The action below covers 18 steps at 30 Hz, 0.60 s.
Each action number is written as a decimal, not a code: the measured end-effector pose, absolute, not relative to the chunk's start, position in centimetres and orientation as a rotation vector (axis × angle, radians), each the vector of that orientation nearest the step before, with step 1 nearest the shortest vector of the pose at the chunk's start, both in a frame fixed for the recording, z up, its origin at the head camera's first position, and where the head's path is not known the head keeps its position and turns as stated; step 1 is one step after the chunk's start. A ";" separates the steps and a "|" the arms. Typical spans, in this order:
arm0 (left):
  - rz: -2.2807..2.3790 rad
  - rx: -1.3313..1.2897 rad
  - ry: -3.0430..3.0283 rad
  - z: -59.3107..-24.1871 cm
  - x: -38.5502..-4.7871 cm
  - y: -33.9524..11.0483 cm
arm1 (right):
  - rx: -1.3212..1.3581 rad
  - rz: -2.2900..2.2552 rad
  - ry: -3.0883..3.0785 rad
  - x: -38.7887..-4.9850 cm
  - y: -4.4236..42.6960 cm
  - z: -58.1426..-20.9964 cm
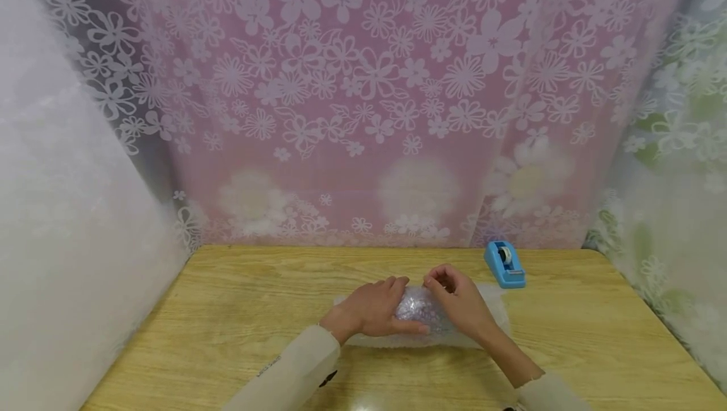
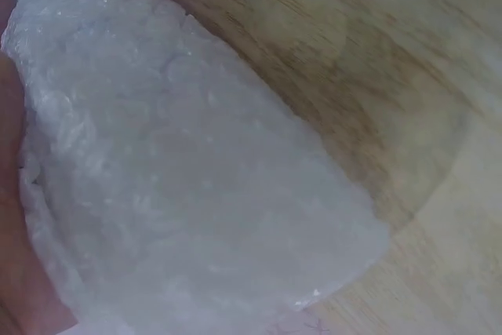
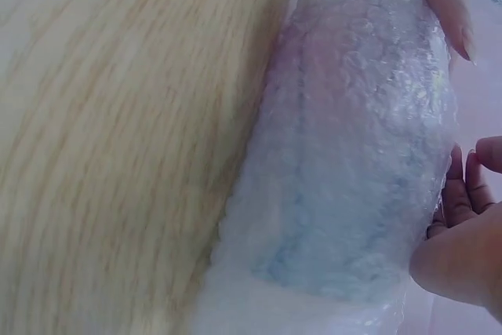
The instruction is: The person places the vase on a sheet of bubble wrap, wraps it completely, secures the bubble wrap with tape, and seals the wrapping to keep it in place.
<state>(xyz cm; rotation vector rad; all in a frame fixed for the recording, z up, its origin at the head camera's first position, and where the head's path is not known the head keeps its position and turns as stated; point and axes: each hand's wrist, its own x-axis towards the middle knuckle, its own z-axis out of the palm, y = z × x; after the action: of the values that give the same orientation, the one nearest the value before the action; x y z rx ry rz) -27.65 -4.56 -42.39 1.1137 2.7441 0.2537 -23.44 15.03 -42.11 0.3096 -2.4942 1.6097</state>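
Note:
A bundle of clear bubble wrap lies on the table, with something purple and bluish showing blurrily through it. My left hand holds the bundle's left part, thumb along the near side and fingers over the far side. In the left wrist view the whitish wrap fills most of the picture. My right hand is at the far side of the bundle, thumb and forefinger tips brought together. The right wrist view shows this hand beside the wrap; anything between its fingertips is too small to make out.
A blue tape dispenser with a roll in it stands at the back right of the wooden table. Loose wrap spreads out to the right of the bundle. Flowered pink curtains hang behind the table.

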 end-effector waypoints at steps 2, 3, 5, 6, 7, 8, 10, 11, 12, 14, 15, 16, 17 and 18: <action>0.253 1.122 2.748 -42.3 -27.6 -4.5 | 0.309 1.606 -2.492 -23.3 15.1 -41.9; 0.256 1.129 2.750 -42.3 -27.6 -4.5 | 0.307 1.604 -2.492 -23.3 15.1 -41.9; 0.260 1.143 2.757 -42.2 -27.4 -4.4 | 0.302 1.592 -2.499 -23.1 15.2 -41.8; 0.261 1.152 2.762 -42.2 -27.3 -4.4 | 0.300 1.582 -2.506 -23.1 15.2 -41.8; 0.262 1.157 2.767 -42.1 -27.3 -4.4 | 0.298 1.574 -2.510 -23.0 15.2 -41.8; 0.267 1.163 2.769 -42.1 -27.2 -4.5 | 0.298 1.565 -2.516 -22.9 15.2 -41.7; 0.274 1.180 2.779 -41.9 -26.9 -4.5 | 0.299 1.548 -2.524 -22.8 15.3 -41.6; 0.278 1.194 2.783 -41.9 -26.9 -4.5 | 0.299 1.536 -2.526 -22.8 15.3 -41.6; 0.282 1.209 2.786 -41.7 -26.8 -4.5 | 0.295 1.526 -2.526 -22.7 15.3 -41.5; 0.279 1.246 2.795 -41.5 -26.7 -4.6 | 0.286 1.499 -2.523 -22.6 15.5 -41.5; 0.273 1.266 2.801 -41.4 -26.6 -4.5 | 0.283 1.489 -2.519 -22.5 15.5 -41.5; 0.265 1.285 2.805 -41.2 -26.6 -4.6 | 0.279 1.480 -2.514 -22.4 15.6 -41.5; 0.258 1.298 2.809 -41.1 -26.6 -4.6 | 0.277 1.472 -2.508 -22.3 15.7 -41.4; 0.249 1.306 2.813 -40.9 -26.5 -4.6 | 0.275 1.471 -2.505 -22.2 15.8 -41.4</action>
<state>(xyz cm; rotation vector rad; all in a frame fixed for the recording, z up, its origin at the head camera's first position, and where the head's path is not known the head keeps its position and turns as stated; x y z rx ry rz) -26.55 -4.58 -40.90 1.3057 2.8128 0.2493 -22.24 15.83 -41.37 0.2749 -2.5053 1.4711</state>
